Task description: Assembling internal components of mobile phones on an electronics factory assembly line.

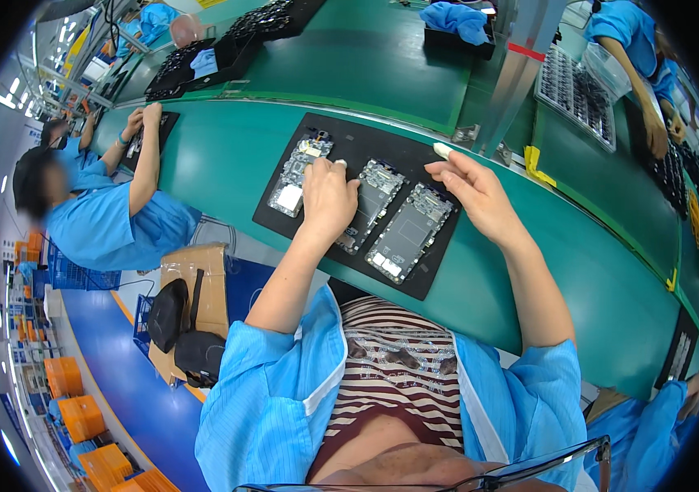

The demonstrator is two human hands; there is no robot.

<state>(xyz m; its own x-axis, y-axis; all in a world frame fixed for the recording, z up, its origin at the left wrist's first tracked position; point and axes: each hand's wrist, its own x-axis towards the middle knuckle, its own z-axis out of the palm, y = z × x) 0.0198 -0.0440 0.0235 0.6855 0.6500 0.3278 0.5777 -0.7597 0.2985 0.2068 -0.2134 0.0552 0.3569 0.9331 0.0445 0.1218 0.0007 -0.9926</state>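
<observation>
Three phone circuit-board assemblies lie side by side on a black mat: a left assembly (290,184), a middle one (375,197) and a right one (412,233). My left hand (329,201) is over the left and middle assemblies with its fingers curled down. Anything under those fingertips is hidden. My right hand (474,190) hovers by the mat's upper right corner, beyond the top of the right assembly. Its index finger stretches out with a white finger cot on the tip, the thumb lies apart, and I see nothing held. The left index finger also wears a white cot.
The black mat (316,123) lies on a green bench (218,164). A metal post (517,82) with red tape rises beyond it. At left a co-worker in blue (120,221) works at the same bench. A white parts tray (576,94) stands far right.
</observation>
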